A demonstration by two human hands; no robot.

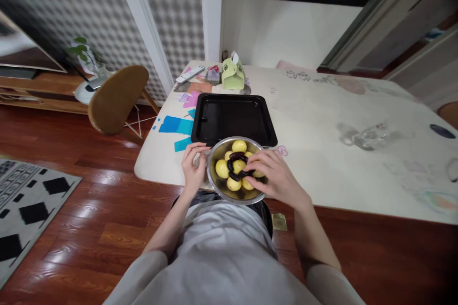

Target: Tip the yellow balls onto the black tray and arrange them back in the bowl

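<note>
Wall (107,14), grey, with a soft dimpled pattern. Floor (89,200), red-brown wood boards, glossy and streaked with light. Table (311,124), white and smooth-topped, marked with coloured drawings: blue blocks at the left end, faint outlines at the right. Rug (36,214), grey and black, diamonds and small bars, over to my left. Chair (118,97), a rounded shell in tan, beside the table's left end. Tray (232,119), black, shiny, rectangular with rounded corners and a raised rim, on the table. Bowl (222,186), round, polished metal, at the table's near edge just in front of the tray, overlapping its near side from here. Right hand (277,171), over the bowl, fingers narrowed about one dark piece; whether the grip is firm, I cannot tell. Left hand (193,164), beside the bowl's left rim, loosely curled, thumb and fingers apart; contact with the rim uncertain. Tissue box (232,75), pale green, a white tissue standing from its top, behind the tray. Yellow fruit (222,168), several, round, smooth-skinned, lying in the bowl. Dark pieces (236,155), near-black, glossy, long and rounded, in a rough ring on the fruit.
</note>
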